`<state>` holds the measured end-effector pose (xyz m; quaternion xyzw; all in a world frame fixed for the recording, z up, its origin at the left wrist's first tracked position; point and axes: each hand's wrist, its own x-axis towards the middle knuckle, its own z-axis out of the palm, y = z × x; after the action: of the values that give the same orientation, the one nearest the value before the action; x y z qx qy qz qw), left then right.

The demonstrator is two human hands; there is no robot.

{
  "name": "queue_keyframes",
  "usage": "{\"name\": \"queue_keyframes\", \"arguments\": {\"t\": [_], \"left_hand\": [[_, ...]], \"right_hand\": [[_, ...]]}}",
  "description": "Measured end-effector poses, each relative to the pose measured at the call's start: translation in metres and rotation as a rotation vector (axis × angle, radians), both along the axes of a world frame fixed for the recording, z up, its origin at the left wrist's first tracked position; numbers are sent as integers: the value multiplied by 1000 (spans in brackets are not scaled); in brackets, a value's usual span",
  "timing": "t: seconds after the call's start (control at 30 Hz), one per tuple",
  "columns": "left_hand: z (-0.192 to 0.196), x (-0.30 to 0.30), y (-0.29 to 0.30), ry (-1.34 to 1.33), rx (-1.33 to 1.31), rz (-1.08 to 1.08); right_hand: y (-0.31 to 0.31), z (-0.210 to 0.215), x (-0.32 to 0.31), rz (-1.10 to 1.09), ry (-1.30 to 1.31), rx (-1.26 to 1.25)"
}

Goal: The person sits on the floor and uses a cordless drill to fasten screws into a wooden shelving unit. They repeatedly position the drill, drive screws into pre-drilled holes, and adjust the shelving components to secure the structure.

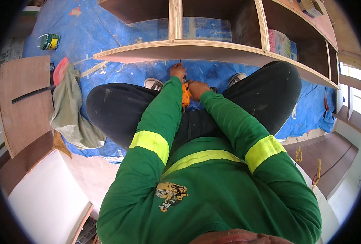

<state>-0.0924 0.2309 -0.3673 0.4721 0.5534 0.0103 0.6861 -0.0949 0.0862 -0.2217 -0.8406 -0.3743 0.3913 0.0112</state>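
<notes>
An orange cordless drill [186, 96] lies between my bent knees, its nose toward the plywood cabinet [205, 48] in front of me. My right hand [197, 88] is wrapped round its handle, and a dark battery end [213, 89] shows past the fingers. At the tool's front end my left hand [177, 70] is closed, covering the chuck area. A thin dark bit-like tip pokes out beyond the left fingers, near the cabinet's lower edge. Whether that tip touches the plywood, I cannot tell.
Blue sheeting [95, 24] covers the floor. To the left are a green-and-yellow bucket [49, 41], a brown board [25, 97] and a crumpled grey-green cloth [68, 107]. A colourful bundle [280, 42] sits inside the cabinet. Yellow wires [318, 173] stick out at the right.
</notes>
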Motion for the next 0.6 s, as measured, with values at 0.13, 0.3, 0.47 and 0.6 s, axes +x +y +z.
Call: {"name": "queue_keyframes", "arguments": {"t": [0.13,0.3,0.47,0.6], "left_hand": [[-8,3,8,-5,-16,-89],[-9,12,7,-24,13,-74],[-3,17,4,-24,27,-47],[5,23,6,-4,-9,-70]], "right_hand": [[2,-6,-1,-43,10,12],[7,-8,8,-30,32,-36],[5,-3,8,-53,-10,-3],[4,-5,12,-55,3,19]]}}
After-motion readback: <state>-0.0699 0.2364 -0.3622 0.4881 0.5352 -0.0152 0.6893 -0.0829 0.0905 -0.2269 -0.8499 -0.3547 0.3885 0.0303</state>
